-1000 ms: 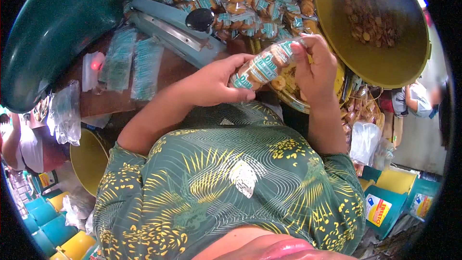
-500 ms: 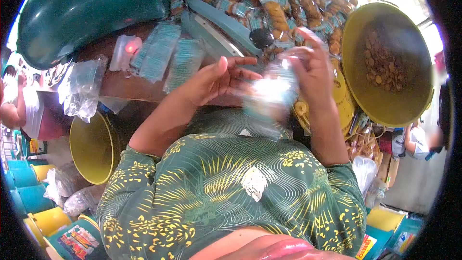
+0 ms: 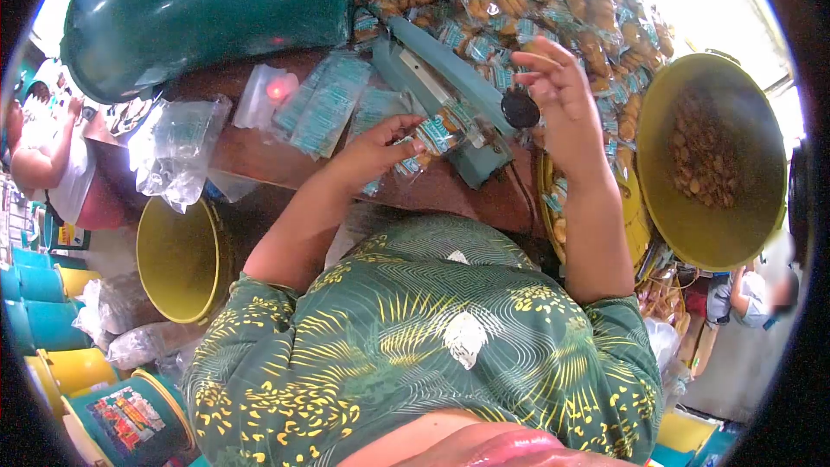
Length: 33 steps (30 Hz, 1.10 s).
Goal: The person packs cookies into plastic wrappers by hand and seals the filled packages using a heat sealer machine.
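Observation:
My left hand (image 3: 379, 154) pinches a small clear packet (image 3: 439, 131) with teal print and what look like brown biscuits inside. The packet's open-looking end reaches the jaw of a blue-grey bag sealer (image 3: 432, 82). Beside the sealer arm's black round knob (image 3: 520, 109) is my right hand (image 3: 566, 95), fingers apart and slightly bent, holding nothing. Whether it touches the knob is unclear. Flat teal-printed bags (image 3: 324, 112) lie left of the sealer on the brown table (image 3: 259, 156).
Filled biscuit packets (image 3: 553, 0) are heaped behind the sealer. A yellow tub (image 3: 726, 233) with loose brown pieces stands right; a green tub (image 3: 216, 17) lies at back left. Clear plastic bags (image 3: 181, 151) overhang the table edge above another yellow bucket (image 3: 177, 259). People are at both sides.
The packet, blurred between both hands before, has moved up and left to the sealer in my left hand. My right hand has let go of it and come beside the black knob.

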{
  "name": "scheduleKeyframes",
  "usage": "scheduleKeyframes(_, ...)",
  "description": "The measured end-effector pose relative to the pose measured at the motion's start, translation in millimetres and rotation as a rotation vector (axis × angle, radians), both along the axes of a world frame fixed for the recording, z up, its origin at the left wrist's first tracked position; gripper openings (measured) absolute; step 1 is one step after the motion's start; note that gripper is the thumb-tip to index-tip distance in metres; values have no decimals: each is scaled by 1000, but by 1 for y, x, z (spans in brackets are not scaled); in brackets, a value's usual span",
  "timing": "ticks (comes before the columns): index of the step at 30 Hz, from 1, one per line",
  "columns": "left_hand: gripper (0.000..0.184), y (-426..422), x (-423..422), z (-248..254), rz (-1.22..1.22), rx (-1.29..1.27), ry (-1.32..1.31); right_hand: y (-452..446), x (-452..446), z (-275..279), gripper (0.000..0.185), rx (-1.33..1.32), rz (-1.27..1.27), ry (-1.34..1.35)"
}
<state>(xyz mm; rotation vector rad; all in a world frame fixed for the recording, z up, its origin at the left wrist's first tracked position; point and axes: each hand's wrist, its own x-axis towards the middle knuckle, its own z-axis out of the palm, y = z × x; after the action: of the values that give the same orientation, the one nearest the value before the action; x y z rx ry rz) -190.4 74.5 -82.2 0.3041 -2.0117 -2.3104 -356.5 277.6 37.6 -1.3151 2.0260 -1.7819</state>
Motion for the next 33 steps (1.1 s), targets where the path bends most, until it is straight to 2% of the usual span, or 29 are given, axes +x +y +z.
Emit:
scheduleKeyframes(2,55,-4,-2,-1,-11,19,-3,-9,13,2,37,236,-5,258)
scheduleKeyframes(6,55,-8,-3,-7,-56,24,2,-18,9,-45,41,462,-104,164)
scheduleKeyframes(7,53,-10,-2,-8,-53,-46,0,-17,10,-50,40,353,-116,266)
scheduleKeyframes(9,48,-13,0,-7,-44,-189,-11,-16,12,-51,39,308,-92,187)
scheduleKeyframes(12,55,-16,-3,0,-18,-160,-13,-16,12,-54,38,304,-115,187)
scheduleKeyframes(15,55,-23,-12,-2,9,-234,-17,-15,17,-48,37,343,-138,160)
scheduleKeyframes(18,55,-18,-15,6,8,-193,4,-16,16,-49,37,359,-149,136)
scheduleKeyframes(24,48,-13,-27,-3,-45,-154,-121,-16,15,-51,39,365,-126,87)
scheduleKeyframes(27,53,-12,-34,-8,-16,-341,-74,-17,20,-47,39,371,-140,114)
scheduleKeyframes(28,55,-8,-33,-5,-30,-392,-130,-17,18,-47,39,360,-147,140)
scheduleKeyframes(30,59,25,-15,56,-50,-501,-240,-13,14,-54,30,219,-109,296)
scheduleKeyframes(32,62,19,-4,36,-309,-772,-155,-2,21,-51,26,63,-68,448)
scheduleKeyframes(33,64,25,0,53,-438,-903,-117,9,25,-43,20,25,-27,377)
